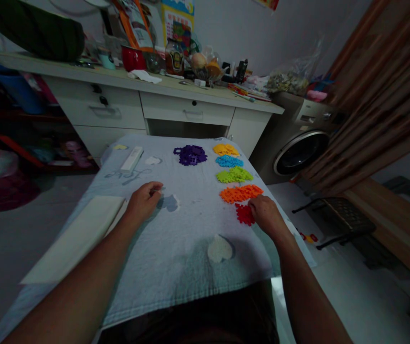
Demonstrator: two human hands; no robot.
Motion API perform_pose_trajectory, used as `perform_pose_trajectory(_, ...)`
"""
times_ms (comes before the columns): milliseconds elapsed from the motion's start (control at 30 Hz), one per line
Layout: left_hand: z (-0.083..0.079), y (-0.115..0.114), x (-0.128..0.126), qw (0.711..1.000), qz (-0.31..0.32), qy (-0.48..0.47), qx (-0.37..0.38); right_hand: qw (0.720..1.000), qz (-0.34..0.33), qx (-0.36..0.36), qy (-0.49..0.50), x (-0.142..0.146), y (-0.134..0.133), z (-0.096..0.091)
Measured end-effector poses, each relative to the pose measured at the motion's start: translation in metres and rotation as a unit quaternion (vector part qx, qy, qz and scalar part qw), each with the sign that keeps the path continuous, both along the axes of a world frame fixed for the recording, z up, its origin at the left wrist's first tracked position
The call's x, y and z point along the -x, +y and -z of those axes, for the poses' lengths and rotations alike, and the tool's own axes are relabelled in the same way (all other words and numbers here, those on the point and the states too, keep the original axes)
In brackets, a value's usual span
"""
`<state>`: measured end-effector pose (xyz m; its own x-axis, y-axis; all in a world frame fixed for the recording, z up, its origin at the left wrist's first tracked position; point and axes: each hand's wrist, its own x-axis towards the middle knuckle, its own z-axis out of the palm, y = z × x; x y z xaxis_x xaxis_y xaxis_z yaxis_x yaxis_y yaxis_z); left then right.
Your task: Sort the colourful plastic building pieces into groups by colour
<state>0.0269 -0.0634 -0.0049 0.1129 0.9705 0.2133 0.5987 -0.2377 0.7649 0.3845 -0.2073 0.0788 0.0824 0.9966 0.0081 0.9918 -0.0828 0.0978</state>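
Note:
My left hand (143, 200) rests on the pale blue towel (176, 258) with its fingers curled, near a grey heart print. My right hand (265, 214) lies at the right side, fingers bent down onto a pile of red plastic pieces (243, 214); whether it grips one is hidden. Beyond it lie sorted piles in a row: orange (241, 193), green (233, 175), blue (229, 161) and yellow (225, 150). A purple pile (190, 155) sits further left at the back.
A white box (132, 158) lies at the towel's back left, and a white board (79, 234) along its left edge. A cluttered desk with drawers (187, 110) stands behind. A washing machine (300, 143) is at the right, with a black rack (341, 215) on the floor.

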Motion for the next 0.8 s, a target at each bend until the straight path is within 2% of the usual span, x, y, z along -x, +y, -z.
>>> perform_pose_trajectory(267,-0.002,-0.002,-0.001,1.000,0.000,0.000,0.006,0.999,0.022,0.015,-0.036,0.020,0.004,-0.010)
perform_pose_trajectory(400,-0.003,-0.002,-0.001,1.000,0.000,0.009,0.004,0.999,-0.034,0.001,0.036,0.054,0.011,-0.006)
perform_pose_trajectory(533,-0.004,-0.003,-0.001,0.999,0.009,0.039,-0.014,0.978,-0.158,0.014,0.138,0.098,0.019,0.013)
perform_pose_trajectory(600,-0.005,-0.004,-0.002,0.997,0.024,0.063,-0.029,0.968,-0.193,0.014,0.161,0.114,0.022,0.027)
perform_pose_trajectory(700,-0.008,-0.007,-0.004,0.991,0.057,0.113,-0.051,0.963,-0.208,-0.001,0.169,0.127,0.025,0.047)
perform_pose_trajectory(800,-0.010,-0.010,-0.006,0.981,0.076,0.166,-0.069,0.965,-0.203,-0.021,0.168,0.130,0.025,0.058)
